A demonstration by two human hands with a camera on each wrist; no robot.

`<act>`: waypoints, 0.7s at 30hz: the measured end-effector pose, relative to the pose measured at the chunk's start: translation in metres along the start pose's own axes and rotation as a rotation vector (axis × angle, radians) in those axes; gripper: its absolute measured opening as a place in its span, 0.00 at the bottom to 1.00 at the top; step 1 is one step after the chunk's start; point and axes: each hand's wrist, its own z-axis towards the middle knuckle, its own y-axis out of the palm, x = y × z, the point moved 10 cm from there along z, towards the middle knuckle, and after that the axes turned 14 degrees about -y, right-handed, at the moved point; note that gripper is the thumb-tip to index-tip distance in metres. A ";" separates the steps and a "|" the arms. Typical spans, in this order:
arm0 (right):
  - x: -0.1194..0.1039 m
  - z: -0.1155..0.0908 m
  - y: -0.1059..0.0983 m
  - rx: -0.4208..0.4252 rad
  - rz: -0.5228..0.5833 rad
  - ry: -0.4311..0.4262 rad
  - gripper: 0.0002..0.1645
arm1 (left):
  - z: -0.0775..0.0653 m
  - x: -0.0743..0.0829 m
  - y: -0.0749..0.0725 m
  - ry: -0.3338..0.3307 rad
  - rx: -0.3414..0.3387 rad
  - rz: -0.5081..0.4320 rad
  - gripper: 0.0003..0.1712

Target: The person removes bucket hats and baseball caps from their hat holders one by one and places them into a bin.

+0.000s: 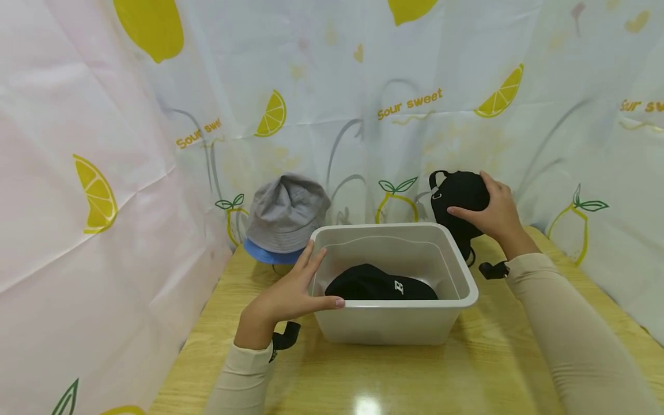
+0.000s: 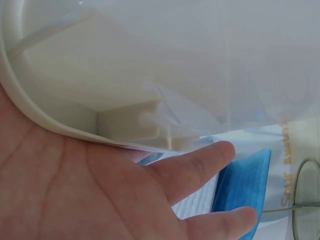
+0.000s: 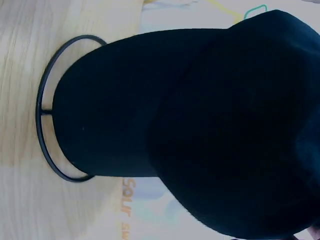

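Observation:
A light grey plastic bin (image 1: 384, 323) stands on the table with a black baseball cap (image 1: 363, 281) lying in it, a small white emblem on its front. My left hand (image 1: 290, 294) rests at the bin's near left corner, thumb along the front rim and fingers spread straight down the side. Behind the bin's right side, my right hand (image 1: 495, 213) grips the crown of a second black cap (image 3: 210, 105), thumb on one side and fingers on the other. This cap hangs brim down, its back strap showing, over a black wire stand (image 3: 39, 112).
Behind the bin's left side, a grey bucket hat (image 1: 285, 213) sits over a blue brim (image 1: 270, 252) on a wire stand. A lemon-print curtain (image 1: 332, 115) hangs along the back and sides of the wooden table (image 1: 394, 380).

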 end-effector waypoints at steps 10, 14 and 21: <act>0.012 -0.015 0.003 0.070 0.047 0.036 0.74 | -0.002 0.001 0.000 -0.004 -0.004 -0.006 0.66; 0.018 -0.018 0.007 0.081 0.074 0.044 0.74 | -0.003 0.001 -0.001 -0.007 -0.002 -0.004 0.66; 0.030 -0.024 0.010 0.150 0.177 0.049 0.70 | -0.002 0.001 0.000 0.000 0.000 0.004 0.66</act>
